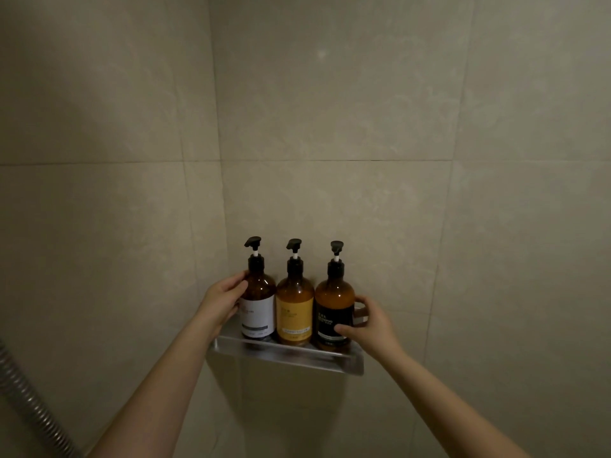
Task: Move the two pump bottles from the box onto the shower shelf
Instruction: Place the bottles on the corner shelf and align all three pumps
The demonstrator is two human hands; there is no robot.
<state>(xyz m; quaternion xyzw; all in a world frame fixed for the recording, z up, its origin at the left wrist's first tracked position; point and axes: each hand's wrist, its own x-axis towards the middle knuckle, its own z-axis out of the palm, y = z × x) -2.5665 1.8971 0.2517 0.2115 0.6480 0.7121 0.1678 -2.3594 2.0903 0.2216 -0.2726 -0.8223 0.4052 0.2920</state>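
Observation:
Three amber pump bottles stand upright in a row on the metal shower shelf (284, 353). The white-label bottle (258, 309) is at the left, the yellow-label bottle (295, 312) in the middle, the black-label bottle (333, 312) at the right. My left hand (223, 300) wraps the left side of the white-label bottle. My right hand (370, 323) holds the right side of the black-label bottle, thumb on its label. The box is not in view.
The shelf is fixed in the corner of two beige tiled walls. A ribbed metal shower hose (29, 398) runs diagonally at the lower left.

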